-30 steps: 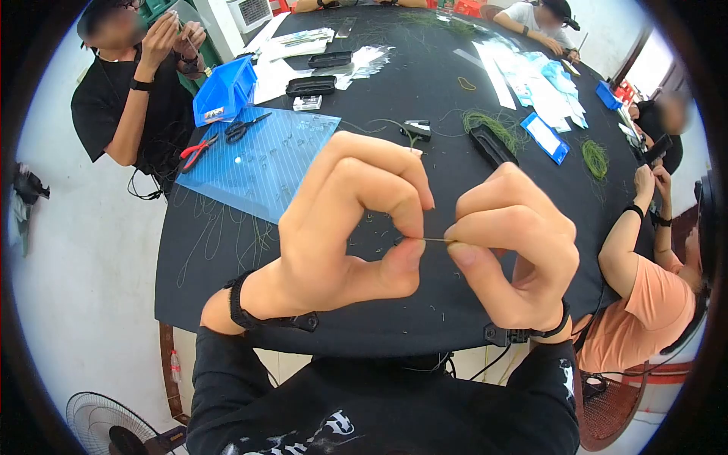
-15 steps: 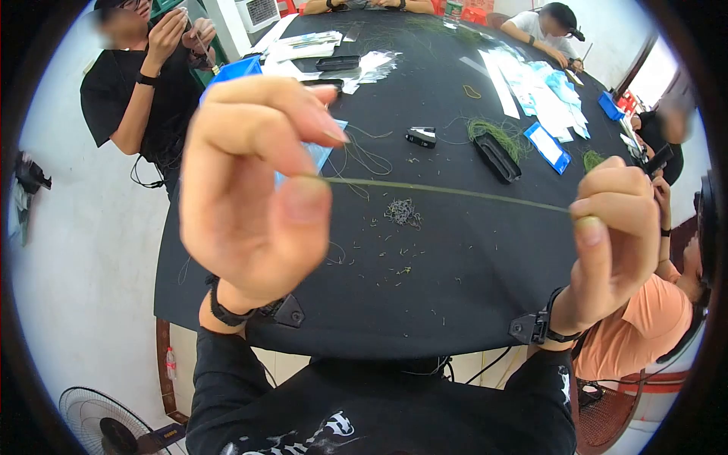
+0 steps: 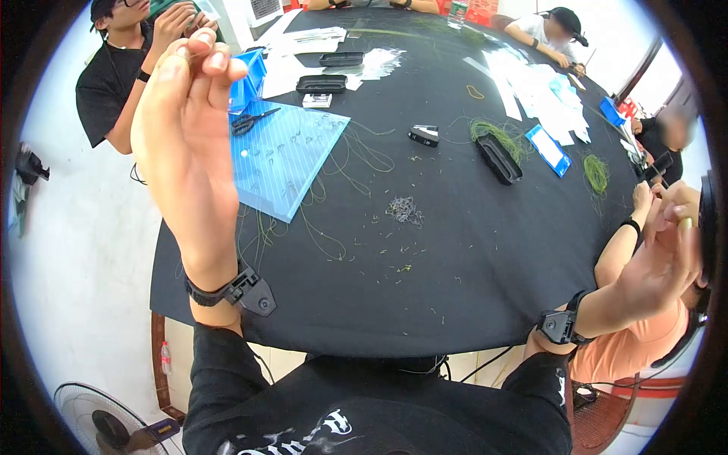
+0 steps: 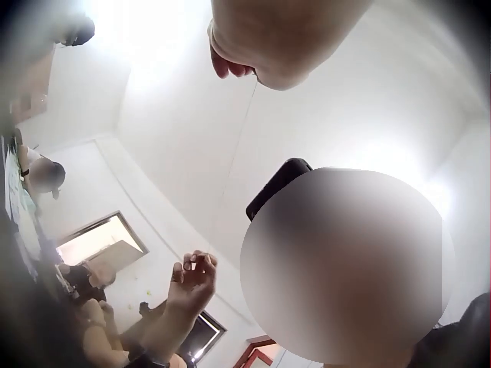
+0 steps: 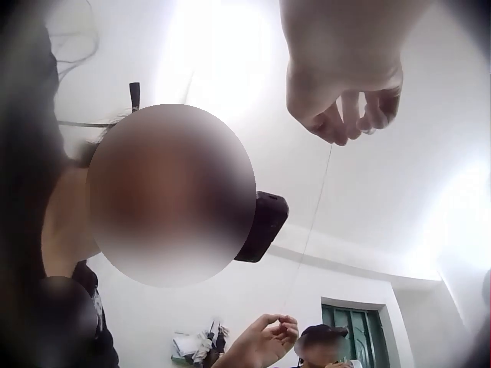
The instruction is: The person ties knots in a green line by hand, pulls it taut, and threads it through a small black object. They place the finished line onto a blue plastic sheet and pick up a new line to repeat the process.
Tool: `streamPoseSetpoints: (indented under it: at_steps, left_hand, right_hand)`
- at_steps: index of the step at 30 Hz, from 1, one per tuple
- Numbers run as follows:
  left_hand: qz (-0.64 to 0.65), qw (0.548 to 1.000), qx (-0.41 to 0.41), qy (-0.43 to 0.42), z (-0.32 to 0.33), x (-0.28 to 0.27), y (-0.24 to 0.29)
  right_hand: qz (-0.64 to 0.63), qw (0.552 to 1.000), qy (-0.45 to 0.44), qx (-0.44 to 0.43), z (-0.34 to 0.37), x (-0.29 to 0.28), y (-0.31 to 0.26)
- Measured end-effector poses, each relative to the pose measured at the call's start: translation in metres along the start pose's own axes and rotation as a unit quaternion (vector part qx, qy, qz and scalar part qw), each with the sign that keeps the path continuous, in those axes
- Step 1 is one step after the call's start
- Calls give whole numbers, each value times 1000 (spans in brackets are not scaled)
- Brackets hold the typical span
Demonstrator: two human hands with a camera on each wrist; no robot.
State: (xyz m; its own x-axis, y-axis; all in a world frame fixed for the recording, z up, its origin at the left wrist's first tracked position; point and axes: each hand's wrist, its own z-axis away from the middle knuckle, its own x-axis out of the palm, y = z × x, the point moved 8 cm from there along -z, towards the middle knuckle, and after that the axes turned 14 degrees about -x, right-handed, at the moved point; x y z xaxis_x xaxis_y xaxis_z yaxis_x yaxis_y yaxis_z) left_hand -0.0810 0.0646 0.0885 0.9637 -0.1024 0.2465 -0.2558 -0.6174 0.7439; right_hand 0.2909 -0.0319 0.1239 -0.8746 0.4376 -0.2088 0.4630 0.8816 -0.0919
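My left hand [image 3: 189, 144] is raised at the left, fingertips pinching one end of a thin green line. Far to the right, my right hand [image 3: 660, 254] is also raised and pinches the line between thumb and fingers. The line [image 5: 317, 199] runs taut down from the right fingertips toward the left hand [image 5: 265, 341] in the right wrist view. The left wrist view shows the line [image 4: 244, 129] as a faint thread leaving the left fingers. Below and between the hands lies a small pile of tangled dark bits [image 3: 404, 211] on the black-covered table [image 3: 455, 303].
A blue lined mat [image 3: 288, 159] with scissors [image 3: 254, 121] lies at left, loose line loops beside it. Further back are a small black device [image 3: 424, 135], a black tray [image 3: 497, 159] with green line, and a blue-white packet [image 3: 549, 150]. Other people sit around the table.
My hands have moved from close together to wide apart, left hand up and leftward, right hand to the right. The line between them has been drawn out long.
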Motion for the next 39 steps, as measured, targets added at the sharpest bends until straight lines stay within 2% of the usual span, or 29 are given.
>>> streamPoseSetpoints:
  at_steps: [3,6,9,12,18,20,21,23,25,28,31,35,39]
  left_hand:
    - [15,1000,-12,17,-6,-11,-5]
    - [32,999,-19,26,-9,-16,-7]
    - [35,999,-13,33,-8,-16,-6]
    - [43,998,-1,36,-5,-20,-6]
    - [72,996,-3,43,-1,-28,-10]
    - [68,997,-15,43,0,-22,-14]
    - [63,997,-43,30,0,-13,-19]
    - [60,995,-78,-24,7,14,-28]
    - [60,979,-171,-90,13,35,-45]
    - [98,933,-261,-229,28,67,-66]
    - [154,901,-315,-257,45,90,-70]
    - [192,870,-353,-287,56,106,-70]
    - [189,844,-399,-305,63,113,-74]
  right_hand:
    - [-34,998,-45,26,-9,-1,10]
    - [70,976,168,122,9,-29,21]
    - [-69,991,49,103,9,-25,33]
    - [14,993,25,114,14,-35,37]
    - [43,992,50,109,15,-39,34]
    - [95,993,50,55,20,-49,36]
    - [121,991,51,28,21,-53,36]
    - [104,992,60,48,18,-45,41]
    - [76,993,91,-11,2,-5,27]
    - [-45,993,-79,-77,-4,42,10]
    - [-23,977,-164,-132,-4,81,-13]
    - [-38,963,-195,-181,2,116,-31]
    - [-86,958,-210,-175,6,129,-42]
